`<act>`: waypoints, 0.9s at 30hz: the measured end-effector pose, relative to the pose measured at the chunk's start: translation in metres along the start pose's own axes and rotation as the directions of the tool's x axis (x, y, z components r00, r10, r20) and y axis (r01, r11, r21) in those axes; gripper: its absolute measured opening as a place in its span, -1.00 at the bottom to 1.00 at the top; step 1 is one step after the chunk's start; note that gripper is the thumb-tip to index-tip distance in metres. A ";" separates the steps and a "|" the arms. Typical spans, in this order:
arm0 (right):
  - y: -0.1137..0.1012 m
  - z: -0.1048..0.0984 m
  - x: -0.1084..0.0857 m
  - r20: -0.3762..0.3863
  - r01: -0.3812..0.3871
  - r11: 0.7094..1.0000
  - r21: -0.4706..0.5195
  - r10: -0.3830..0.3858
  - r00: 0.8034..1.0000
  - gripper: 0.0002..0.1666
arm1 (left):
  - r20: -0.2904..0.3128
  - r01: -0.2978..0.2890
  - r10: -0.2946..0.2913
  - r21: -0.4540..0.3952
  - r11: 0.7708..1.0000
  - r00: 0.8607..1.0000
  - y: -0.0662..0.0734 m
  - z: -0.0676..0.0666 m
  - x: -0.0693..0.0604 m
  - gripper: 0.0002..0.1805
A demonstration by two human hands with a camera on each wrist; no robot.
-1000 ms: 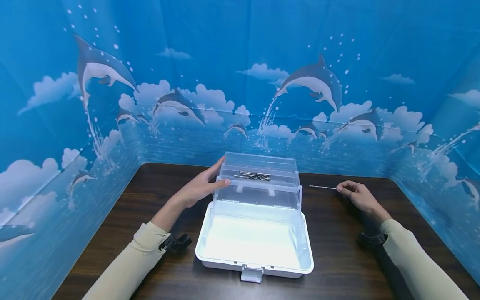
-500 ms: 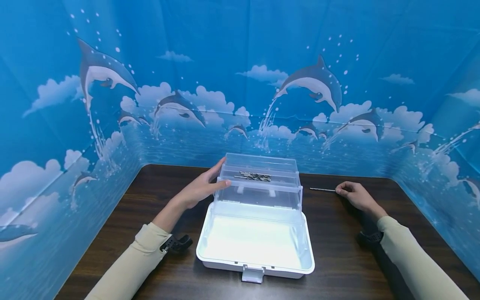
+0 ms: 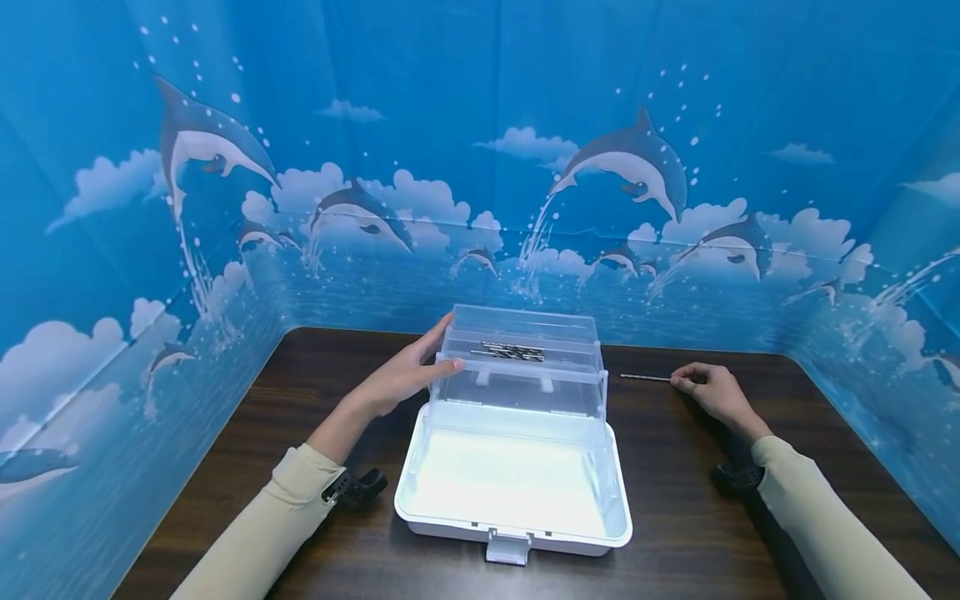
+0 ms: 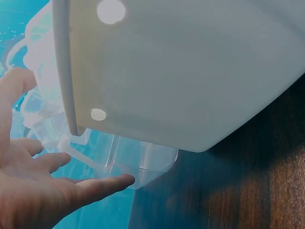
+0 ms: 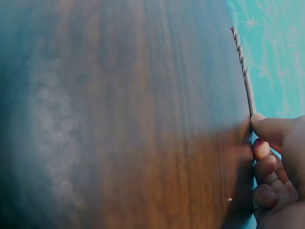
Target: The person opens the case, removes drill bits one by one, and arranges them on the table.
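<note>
At the right of the head view, the thumb and fingertips of my right hand (image 3: 716, 395) pinch one end of a thin twist drill bit (image 3: 641, 377). Its fluted end points left, low over the table; the right wrist view shows the spiral flutes of the drill bit (image 5: 240, 52). My left hand (image 3: 396, 379) lies against the left side of the raised clear trays (image 3: 517, 388) of a toolbox, thumb on their front. Its fingers (image 4: 107, 188) look straight and spread in the left wrist view. Several drill bits (image 3: 512, 352) lie together in the upper clear tray.
The toolbox's white base (image 3: 510, 479) stands opened on the dark wooden table (image 3: 675, 500), its clear latch (image 3: 507, 548) hanging at the front. Behind the table hangs a blue dolphin-print cloth (image 3: 450, 125). A black strap (image 3: 352, 486) circles the left wrist.
Over the last second the right hand and its drill bit shift only very slightly. The left hand and the toolbox keep their places, with a small sway of the head view.
</note>
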State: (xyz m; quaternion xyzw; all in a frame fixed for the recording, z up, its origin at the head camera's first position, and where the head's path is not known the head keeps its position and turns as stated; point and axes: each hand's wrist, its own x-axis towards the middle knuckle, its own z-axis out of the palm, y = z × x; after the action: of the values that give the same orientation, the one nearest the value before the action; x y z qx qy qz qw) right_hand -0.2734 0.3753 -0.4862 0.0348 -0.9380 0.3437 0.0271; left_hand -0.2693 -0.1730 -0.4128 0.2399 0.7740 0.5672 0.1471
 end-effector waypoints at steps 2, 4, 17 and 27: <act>0.000 0.000 0.000 0.005 -0.008 1.000 0.008 0.008 1.000 -0.60 | -0.001 -0.002 0.002 0.003 1.000 1.000 0.000 0.000 0.000 -0.05; -0.001 -0.001 -0.001 0.010 -0.013 1.000 0.019 0.013 1.000 -0.61 | -0.004 -0.004 0.004 0.003 1.000 1.000 0.000 0.000 -0.001 -0.05; -0.010 -0.012 -0.006 -0.023 -0.098 0.978 0.186 0.105 0.994 -0.35 | -0.009 0.000 0.000 0.012 1.000 1.000 0.000 0.001 -0.002 -0.03; -0.079 -0.019 -0.004 -0.054 0.048 0.973 0.227 -0.037 0.998 -0.35 | -0.012 -0.006 0.006 0.005 1.000 1.000 0.002 0.001 -0.002 -0.03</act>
State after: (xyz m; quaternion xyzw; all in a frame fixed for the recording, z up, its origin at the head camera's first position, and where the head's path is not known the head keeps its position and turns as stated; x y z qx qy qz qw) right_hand -0.2622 0.3276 -0.4215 0.0491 -0.8904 0.4493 0.0534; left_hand -0.2663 -0.1725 -0.4115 0.2392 0.7755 0.5672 0.1403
